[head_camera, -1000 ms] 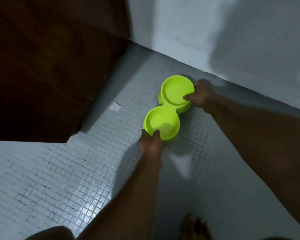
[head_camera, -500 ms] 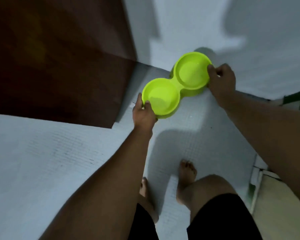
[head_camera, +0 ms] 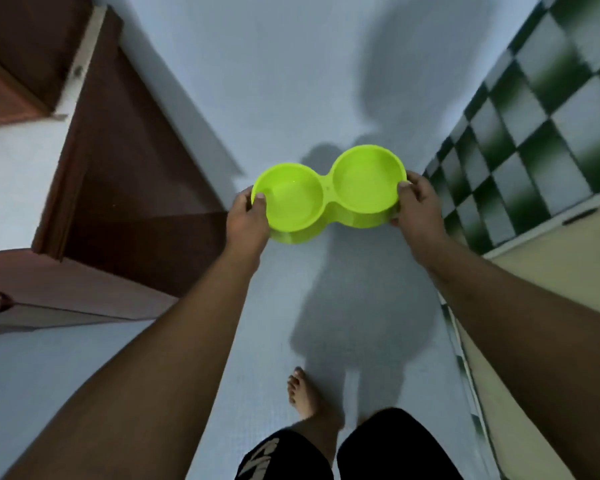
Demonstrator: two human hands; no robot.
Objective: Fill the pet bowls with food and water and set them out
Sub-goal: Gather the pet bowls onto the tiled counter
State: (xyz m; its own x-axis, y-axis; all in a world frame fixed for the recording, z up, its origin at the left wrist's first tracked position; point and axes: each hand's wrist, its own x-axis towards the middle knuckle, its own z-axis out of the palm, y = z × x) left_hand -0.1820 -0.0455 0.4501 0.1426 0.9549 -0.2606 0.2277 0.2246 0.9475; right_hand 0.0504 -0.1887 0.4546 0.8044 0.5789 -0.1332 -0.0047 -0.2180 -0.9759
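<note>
A lime-green double pet bowl [head_camera: 328, 192], two round dishes joined in one piece, is held level in the air in front of me, above the floor. Both dishes look empty. My left hand [head_camera: 247, 216] grips the rim of the left dish, thumb inside. My right hand [head_camera: 417, 206] grips the outer rim of the right dish.
A dark brown wooden door [head_camera: 118, 161] stands open on the left. A green-and-white checkered tile wall [head_camera: 534, 133] and a beige surface [head_camera: 551, 289] are on the right. A pale wall [head_camera: 274, 64] is ahead. My bare foot [head_camera: 303, 393] stands on the small-tiled floor [head_camera: 274, 323].
The bowl has come up off the floor by the door corner and now hangs level in both hands. I have straightened up and turned right; the checkered wall has come into view.
</note>
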